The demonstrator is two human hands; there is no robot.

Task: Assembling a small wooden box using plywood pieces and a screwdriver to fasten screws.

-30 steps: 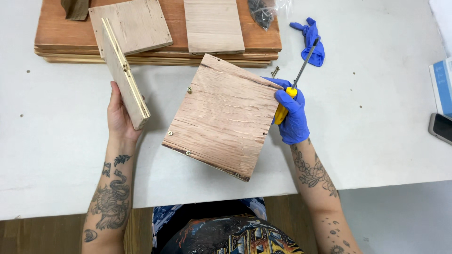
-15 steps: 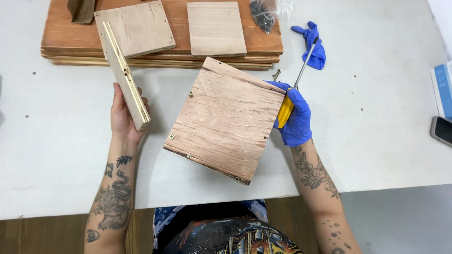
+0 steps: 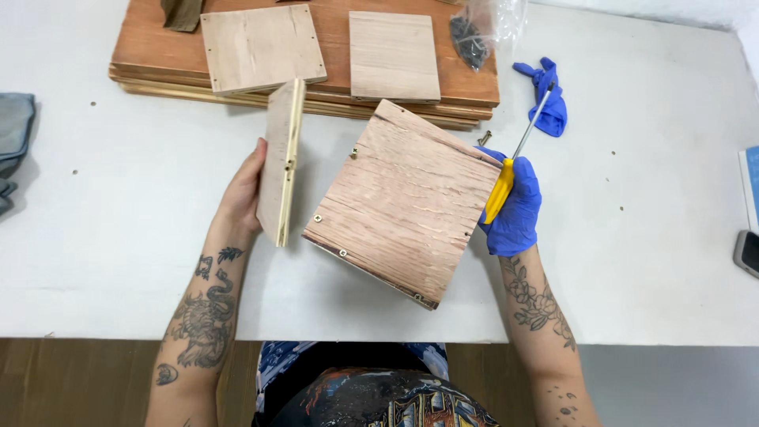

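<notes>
My bare left hand (image 3: 241, 194) grips a thin plywood panel (image 3: 281, 162), held on edge so its narrow side faces up. My right hand (image 3: 514, 205), in a blue glove, holds a screwdriver with a yellow handle (image 3: 518, 158) and rests against the right edge of a plywood box (image 3: 403, 202). That box lies tilted on the white table (image 3: 118, 237) between both hands, with screws showing at its corners. A loose screw (image 3: 485, 138) lies just beyond the box.
A stack of brown boards (image 3: 332, 71) at the back carries two square plywood panels (image 3: 261, 47) (image 3: 394, 55). A plastic bag of dark screws (image 3: 478, 32), a spare blue glove (image 3: 549, 103), grey cloth (image 3: 12, 142) at left, and a phone (image 3: 747, 253) at right.
My left hand has turned the thin panel from slanted to nearly upright and brought it closer to the box. The right hand and screwdriver stay against the box.
</notes>
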